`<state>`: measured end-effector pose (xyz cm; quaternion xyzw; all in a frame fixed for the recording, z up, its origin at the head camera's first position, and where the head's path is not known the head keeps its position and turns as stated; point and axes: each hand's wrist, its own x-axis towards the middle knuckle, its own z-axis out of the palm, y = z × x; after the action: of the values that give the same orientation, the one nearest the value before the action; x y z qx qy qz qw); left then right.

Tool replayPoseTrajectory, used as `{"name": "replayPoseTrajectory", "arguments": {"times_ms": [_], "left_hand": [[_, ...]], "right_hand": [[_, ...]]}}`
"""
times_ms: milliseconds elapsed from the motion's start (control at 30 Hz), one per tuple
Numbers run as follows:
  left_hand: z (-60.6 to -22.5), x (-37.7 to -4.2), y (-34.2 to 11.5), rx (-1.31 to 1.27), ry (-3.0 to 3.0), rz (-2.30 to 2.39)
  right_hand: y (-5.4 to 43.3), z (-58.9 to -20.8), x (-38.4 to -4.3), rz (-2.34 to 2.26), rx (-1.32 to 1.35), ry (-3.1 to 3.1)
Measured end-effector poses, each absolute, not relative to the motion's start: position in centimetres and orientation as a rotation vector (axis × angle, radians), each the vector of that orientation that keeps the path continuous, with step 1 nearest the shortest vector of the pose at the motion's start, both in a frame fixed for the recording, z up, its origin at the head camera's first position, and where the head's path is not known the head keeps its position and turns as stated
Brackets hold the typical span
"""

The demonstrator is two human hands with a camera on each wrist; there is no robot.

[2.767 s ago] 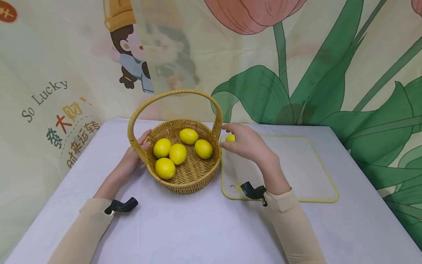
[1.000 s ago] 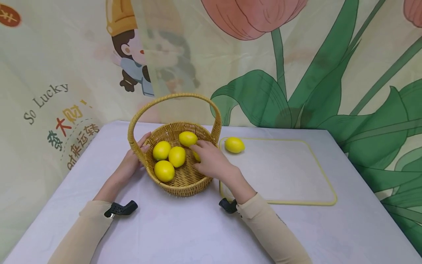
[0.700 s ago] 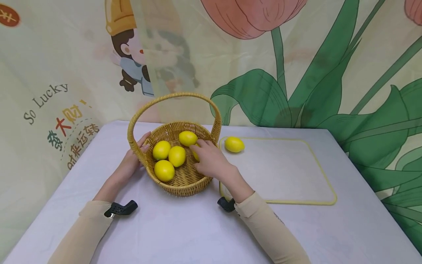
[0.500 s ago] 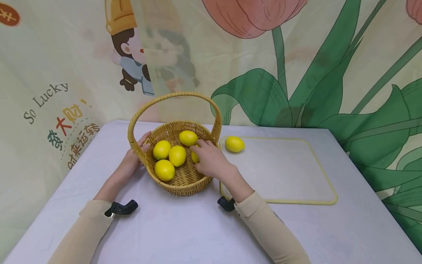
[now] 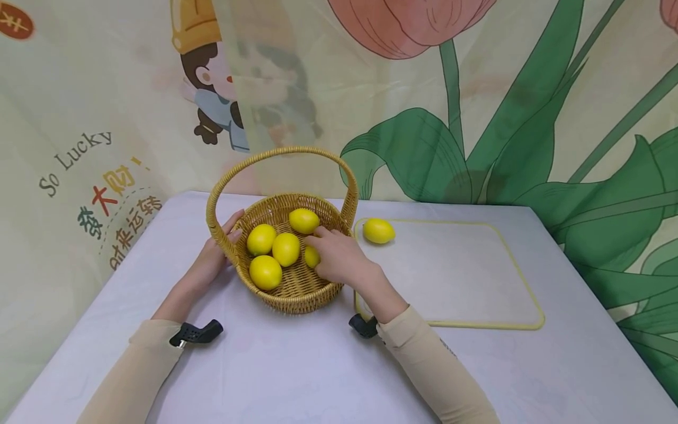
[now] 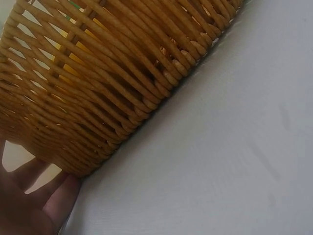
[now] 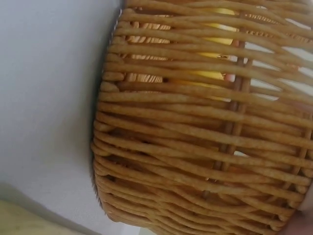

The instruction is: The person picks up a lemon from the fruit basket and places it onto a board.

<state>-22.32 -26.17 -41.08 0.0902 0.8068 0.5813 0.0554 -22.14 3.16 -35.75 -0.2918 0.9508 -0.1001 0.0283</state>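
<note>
Head: lemon (image 5: 378, 231) on board (image 5: 450, 277) beside basket (image 5: 299, 304); handle (image 5: 281, 151) overhead.

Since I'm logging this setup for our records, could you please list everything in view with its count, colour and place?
Tablecloth: 1, whitish, across the lower head view
Wicker basket: 1, golden brown, left of centre on the tablecloth
Basket lemons: 5, yellow, inside the basket
Board: 1, whitish with yellow edging, right of the basket
Lone lemon: 1, yellow, board's far left corner
Backdrop: 1, cream with coloured prints, behind
Wrist cameras: 2, black, one per wrist
Sleeves: 2, beige, forearms
Left grip: 1, bare, touching the basket's left side
Right grip: 1, bare, around the rightmost basket lemon
</note>
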Motion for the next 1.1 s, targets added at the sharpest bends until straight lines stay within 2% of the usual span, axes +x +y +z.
{"name": "replayPoseTrajectory", "arguments": {"times_ms": [400,767,1100], "left_hand": [[-41.0,-22.3,-26.0,0.28,2.453,1.758],[-41.2,-22.3,-26.2,0.278,2.45,1.741],[-41.2,-22.3,-26.0,0.241,2.434,1.76]], "right_hand": [[3.4,-35.8,-22.5,-0.258,-0.931,2.896],[3.9,-35.6,-23.0,-0.52,-1.011,2.82],[5.9,-33.9,-23.1,-0.743,-1.09,2.751]]}}
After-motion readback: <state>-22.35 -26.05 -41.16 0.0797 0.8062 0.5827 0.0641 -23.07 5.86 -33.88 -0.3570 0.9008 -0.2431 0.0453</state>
